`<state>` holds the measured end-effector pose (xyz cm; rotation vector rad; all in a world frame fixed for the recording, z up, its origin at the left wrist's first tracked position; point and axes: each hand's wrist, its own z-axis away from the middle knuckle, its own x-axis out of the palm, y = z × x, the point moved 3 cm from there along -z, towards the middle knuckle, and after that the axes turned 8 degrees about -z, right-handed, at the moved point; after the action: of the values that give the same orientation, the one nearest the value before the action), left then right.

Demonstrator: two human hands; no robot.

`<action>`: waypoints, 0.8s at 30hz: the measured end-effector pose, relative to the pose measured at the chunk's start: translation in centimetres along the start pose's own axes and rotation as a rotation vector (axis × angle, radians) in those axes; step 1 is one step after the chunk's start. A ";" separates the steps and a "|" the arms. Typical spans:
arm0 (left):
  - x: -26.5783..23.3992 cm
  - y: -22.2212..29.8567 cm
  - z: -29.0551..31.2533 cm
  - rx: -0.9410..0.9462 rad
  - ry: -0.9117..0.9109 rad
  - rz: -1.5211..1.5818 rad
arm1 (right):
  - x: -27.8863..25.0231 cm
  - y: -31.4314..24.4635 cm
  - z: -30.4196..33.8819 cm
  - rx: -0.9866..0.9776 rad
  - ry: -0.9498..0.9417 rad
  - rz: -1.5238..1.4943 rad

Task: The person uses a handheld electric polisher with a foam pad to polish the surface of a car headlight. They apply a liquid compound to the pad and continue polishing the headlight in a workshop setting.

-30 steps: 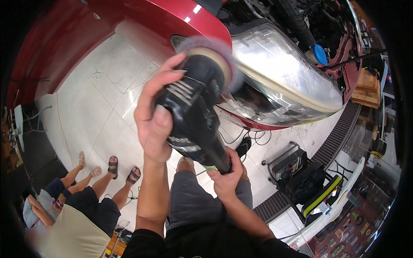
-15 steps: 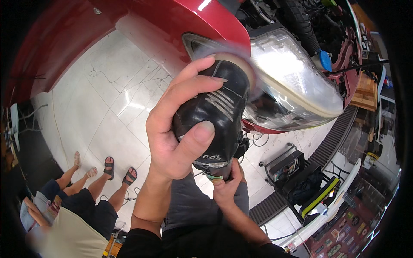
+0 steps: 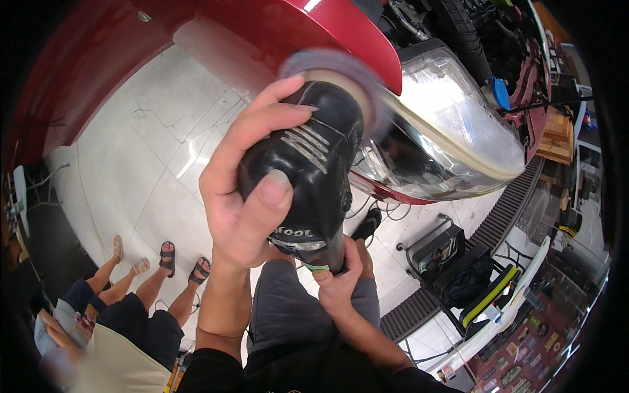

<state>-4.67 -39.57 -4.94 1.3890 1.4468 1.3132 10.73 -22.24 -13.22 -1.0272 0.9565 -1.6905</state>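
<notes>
A black polishing machine is held in both my hands, beside the corner of a car's headlight. My left hand wraps over the rounded head, thumb on top and fingers along its far left side. Lower down, the fingers of my right hand close around the handle end. The round pad at the machine's front is smeared by motion. It lies over the gap between the headlight and the red fender; whether it touches either is hidden. The headlight's clear lens has bright reflections.
Engine parts and a blue cap lie beyond the headlight. A wheeled stool stands at right, near a dark floor grate and a rack with a yellow-green strip. Two people in sandals stand at lower left. Cables run on the tiled floor.
The polishing machine and both my hands have shifted left. More of the headlight's near edge shows, and a foot in a black sandal has come into sight right of the handle.
</notes>
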 end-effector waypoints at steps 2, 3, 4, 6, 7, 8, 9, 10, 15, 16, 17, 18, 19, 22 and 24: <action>-0.5 -0.3 -0.2 0.005 0.012 -0.012 | 0.3 0.0 -0.3 0.010 -0.004 0.012; -0.8 -0.4 -0.3 0.011 0.023 -0.016 | 0.4 0.0 -0.4 0.022 -0.007 0.022; -1.0 -0.4 -0.4 0.017 0.035 -0.019 | 0.5 0.0 -0.5 0.034 -0.010 0.032; -1.7 -0.9 -0.3 0.017 0.048 -0.018 | 0.7 0.0 -0.9 0.027 -0.027 0.063; -1.8 -1.1 -0.3 0.020 0.043 -0.015 | 0.7 0.0 -1.0 0.024 -0.035 0.079; -1.9 -1.3 -0.3 0.023 0.039 -0.012 | 0.6 0.0 -1.0 0.013 -0.031 0.084; -1.9 -1.5 -0.3 0.024 0.035 -0.009 | 0.5 0.0 -1.1 0.002 -0.027 0.088; -1.5 -1.4 -0.3 0.031 0.032 0.001 | 0.3 -0.1 -1.1 -0.010 -0.022 0.093; 0.6 -0.9 0.2 0.087 -0.006 -0.011 | -1.4 -0.3 -0.7 -0.030 0.018 0.053; 1.1 -0.9 0.3 0.107 -0.029 -0.020 | -1.9 0.2 -0.5 -0.039 0.012 0.072; 1.6 -0.6 0.3 0.136 -0.066 -0.040 | -2.6 0.6 -0.1 -0.038 0.043 0.057; 2.1 -0.4 0.4 0.167 -0.101 -0.060 | -3.2 1.1 0.4 -0.036 0.073 0.042; 2.5 0.0 0.4 0.185 -0.120 -0.078 | -3.7 1.6 0.8 -0.033 0.103 0.027; 3.6 0.7 0.4 0.220 -0.165 -0.105 | -3.5 1.5 1.0 -0.051 0.130 -0.032; 3.1 0.6 0.4 0.209 -0.148 -0.101 | -3.3 1.2 1.0 -0.041 0.125 -0.054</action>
<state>-4.61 -36.52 -4.04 1.4920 1.5648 0.9972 12.77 -19.64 -14.73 -0.9913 1.0555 -1.8037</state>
